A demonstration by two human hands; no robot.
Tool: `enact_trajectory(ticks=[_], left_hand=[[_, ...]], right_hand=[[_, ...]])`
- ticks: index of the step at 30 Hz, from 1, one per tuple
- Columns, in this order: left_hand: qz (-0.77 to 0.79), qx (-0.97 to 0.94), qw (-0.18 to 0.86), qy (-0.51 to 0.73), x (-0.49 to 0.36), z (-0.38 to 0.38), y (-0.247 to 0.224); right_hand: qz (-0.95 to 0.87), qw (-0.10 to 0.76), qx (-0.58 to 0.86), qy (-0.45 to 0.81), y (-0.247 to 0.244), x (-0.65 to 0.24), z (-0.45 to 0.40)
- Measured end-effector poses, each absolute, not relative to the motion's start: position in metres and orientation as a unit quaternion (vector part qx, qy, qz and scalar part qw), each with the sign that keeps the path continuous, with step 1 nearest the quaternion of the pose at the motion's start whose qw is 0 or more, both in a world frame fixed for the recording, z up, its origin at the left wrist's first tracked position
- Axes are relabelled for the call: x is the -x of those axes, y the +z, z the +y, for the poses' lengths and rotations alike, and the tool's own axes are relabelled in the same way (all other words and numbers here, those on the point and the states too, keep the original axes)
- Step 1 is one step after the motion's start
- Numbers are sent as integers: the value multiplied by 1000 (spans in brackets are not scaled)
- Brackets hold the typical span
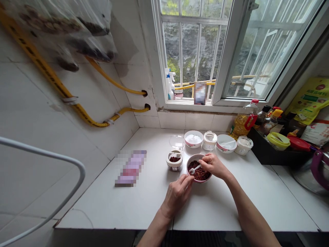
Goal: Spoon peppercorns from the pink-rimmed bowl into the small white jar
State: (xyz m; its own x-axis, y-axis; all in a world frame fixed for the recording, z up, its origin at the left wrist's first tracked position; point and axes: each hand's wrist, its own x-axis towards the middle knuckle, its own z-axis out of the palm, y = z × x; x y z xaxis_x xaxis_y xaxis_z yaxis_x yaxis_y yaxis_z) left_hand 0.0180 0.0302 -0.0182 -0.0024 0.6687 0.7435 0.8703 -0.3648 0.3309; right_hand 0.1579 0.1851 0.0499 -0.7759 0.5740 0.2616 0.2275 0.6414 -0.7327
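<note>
A small white spoon (195,168) is pinched in my right hand (212,165), its scoop end over a bowl (189,160) of dark reddish-brown dried peppercorns (202,175). My left hand (178,192) grips the bowl's near left rim between thumb and fingers. Just left of the bowl stands a clear seasoning jar (174,168) with a pale collar and its lid (176,141) flipped up; similar dark peppercorns lie inside it.
Behind are a bowl of white powder (193,139), a lidded jar (210,140), another bowl (226,143) and a second lidded jar (243,145). An oil bottle (240,125) and a black condiment box (266,149) stand at right. A blurred packet (131,168) lies left.
</note>
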Motion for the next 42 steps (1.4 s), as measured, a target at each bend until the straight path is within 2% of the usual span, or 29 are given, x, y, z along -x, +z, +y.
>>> enact_trajectory(ticks=[8,17,23,27,31,35,38,40,42], left_hand=[[-548,700,97,-448,-18,30,-18],[-554,702,94,-438,-17,30,-19],[-549,701,115,-441,-17,31,-18],[-549,700,116,-442,-18,31,-17],[-552,697,115,-442,-19,31,-17],[-553,696,112,-444,-19,30,-17],[-555,698,111,-439,-19,30,-17],[-555,699,109,-438,-19,30,-18],[-556,698,107,-437,-19,31,-18]], right_hand=[[-810,225,278,465,53,-164,189],[-825,249,294,413,50,-161,190],[-799,247,301,459,46,-159,192],[-765,269,305,500,43,-158,196],[-739,330,292,509,47,-150,192],[-767,398,275,422,57,-130,176],[-826,445,240,251,60,-114,159],[-867,442,190,131,58,-108,151],[-890,426,149,63,57,-108,149]])
